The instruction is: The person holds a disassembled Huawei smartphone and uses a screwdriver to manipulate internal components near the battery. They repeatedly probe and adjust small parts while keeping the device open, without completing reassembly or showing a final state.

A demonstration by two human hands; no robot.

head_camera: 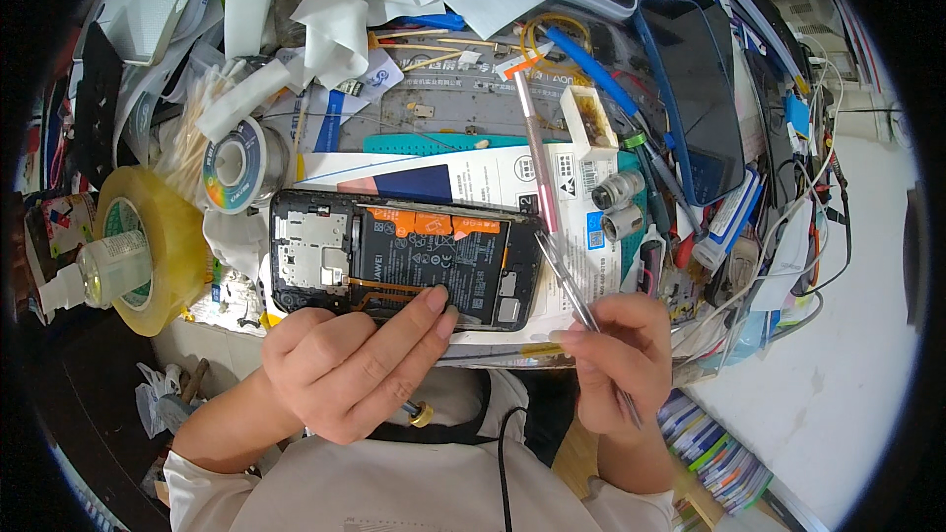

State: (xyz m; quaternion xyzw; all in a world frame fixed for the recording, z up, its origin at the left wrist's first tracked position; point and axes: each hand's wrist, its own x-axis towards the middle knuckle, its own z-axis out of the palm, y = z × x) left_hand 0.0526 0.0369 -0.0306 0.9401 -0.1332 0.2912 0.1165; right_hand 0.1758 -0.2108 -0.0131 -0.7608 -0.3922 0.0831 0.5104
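Observation:
An opened smartphone [528,273] lies sideways before me, its inside facing up. It shows a black Huawei battery [462,258] with an orange pull tab [432,222], a silver shield plate [314,236] on the left and an orange flex cable [392,285]. My left hand [362,369] grips the phone's near edge, with fingertips by the flex cable. From under that hand sticks out a rod with a brass-coloured end [420,414], probably a screwdriver. Metal tweezers [573,288] are pinched in my right hand [621,355], their tips at the phone's right end.
Under the phone lies a printed white box [480,177]. A solder spool [244,162], a tape roll [174,258] and a spray bottle [118,266] stand left. A pink-handled craft knife [536,148], small metal cylinders [622,207] and a blue-edged phone [695,96] lie right.

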